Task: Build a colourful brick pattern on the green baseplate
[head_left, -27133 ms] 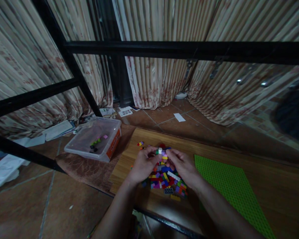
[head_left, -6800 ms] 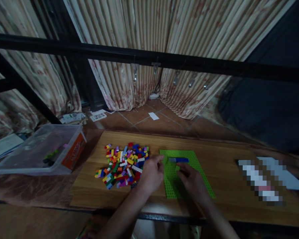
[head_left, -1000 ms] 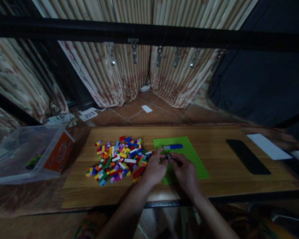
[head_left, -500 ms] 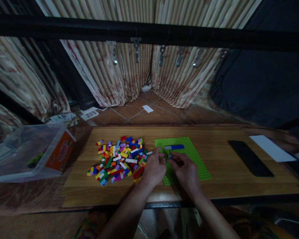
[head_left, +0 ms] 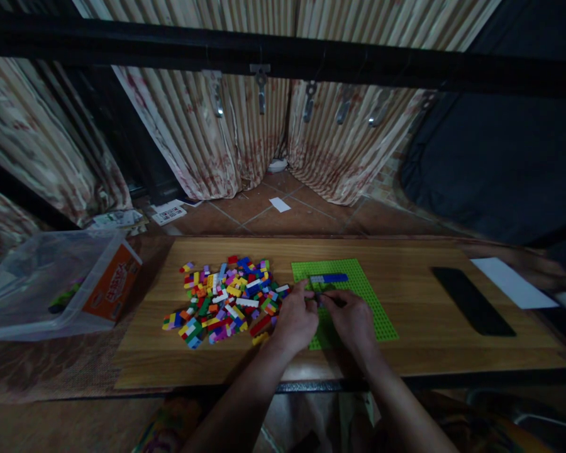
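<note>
Over the left part of a green studded baseplate (head_left: pixel 375 314), my two hands meet at the fingertips. A small dark grey toy brick (head_left: pixel 318 297) shows between them, mostly covered by fingers. My right hand (head_left: pixel 353 319) pinches it from the right with thumb and forefinger. The curled fingers of my left hand (head_left: pixel 298 319) close on its left side. Just beyond them, a row of blue bricks (head_left: pixel 334 277) with a light grey brick (head_left: pixel 316 279) at its left end sits on the baseplate. A pile of mixed toy bricks (head_left: pixel 231 296) spreads left of my left hand.
A wooden board (head_left: pixel 415 352) lies under everything. A black phone-like slab (head_left: pixel 474 302) and a white sheet (head_left: pixel 514 283) are at the right. On the left stands a clear plastic box (head_left: pixel 38 270) with an orange label. A dark bar (head_left: pixel 283 60) crosses before the curtains.
My hands have come closer together. The fingertips of my left hand now meet the small grey toy brick, which my right hand held slightly apart before. The camera view has shifted slightly.
</note>
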`<state>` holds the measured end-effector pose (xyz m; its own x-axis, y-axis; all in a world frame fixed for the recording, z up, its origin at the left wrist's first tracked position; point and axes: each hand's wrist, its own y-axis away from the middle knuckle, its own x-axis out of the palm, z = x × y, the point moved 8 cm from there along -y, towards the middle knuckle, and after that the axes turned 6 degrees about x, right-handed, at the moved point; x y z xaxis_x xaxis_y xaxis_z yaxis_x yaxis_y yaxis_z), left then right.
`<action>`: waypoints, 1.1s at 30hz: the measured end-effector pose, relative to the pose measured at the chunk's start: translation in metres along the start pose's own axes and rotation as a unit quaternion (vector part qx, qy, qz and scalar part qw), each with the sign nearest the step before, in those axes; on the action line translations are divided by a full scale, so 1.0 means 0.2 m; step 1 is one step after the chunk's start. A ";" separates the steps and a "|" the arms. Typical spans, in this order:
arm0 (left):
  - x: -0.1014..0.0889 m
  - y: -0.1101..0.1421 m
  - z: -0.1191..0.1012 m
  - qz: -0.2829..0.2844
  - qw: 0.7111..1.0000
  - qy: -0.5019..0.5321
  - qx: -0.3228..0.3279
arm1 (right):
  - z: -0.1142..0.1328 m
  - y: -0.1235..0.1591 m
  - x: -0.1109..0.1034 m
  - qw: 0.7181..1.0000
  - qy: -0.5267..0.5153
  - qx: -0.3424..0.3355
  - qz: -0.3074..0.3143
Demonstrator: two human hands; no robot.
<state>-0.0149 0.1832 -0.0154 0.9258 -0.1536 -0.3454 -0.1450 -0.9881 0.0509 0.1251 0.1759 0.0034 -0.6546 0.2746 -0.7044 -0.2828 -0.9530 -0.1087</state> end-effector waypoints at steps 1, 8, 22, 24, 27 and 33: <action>0.00 0.00 0.00 0.002 1.000 0.000 0.002 | -0.01 -0.01 0.00 1.000 0.001 0.014 0.007; 0.01 0.01 -0.03 0.009 1.000 0.000 0.011 | -0.06 -0.10 0.06 0.990 0.026 0.094 0.106; 0.00 0.02 -0.06 0.010 0.998 -0.047 0.034 | -0.07 -0.25 0.09 0.971 0.115 0.085 0.191; 0.00 0.02 -0.05 0.009 0.998 -0.056 0.033 | -0.06 -0.27 0.10 0.967 0.130 0.082 0.204; 0.01 0.01 -0.04 0.021 0.998 -0.060 0.030 | -0.05 -0.27 0.11 0.964 0.147 0.076 0.208; 0.02 0.01 -0.04 0.023 0.996 -0.081 0.032 | -0.04 -0.24 0.11 0.965 0.155 0.065 0.202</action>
<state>-0.0084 0.1802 -0.0104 0.8498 -0.1905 -0.4915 -0.2124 -0.9771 0.0116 0.1297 0.2258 -0.0127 -0.4948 -0.1869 -0.8487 -0.1466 -0.9447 0.2935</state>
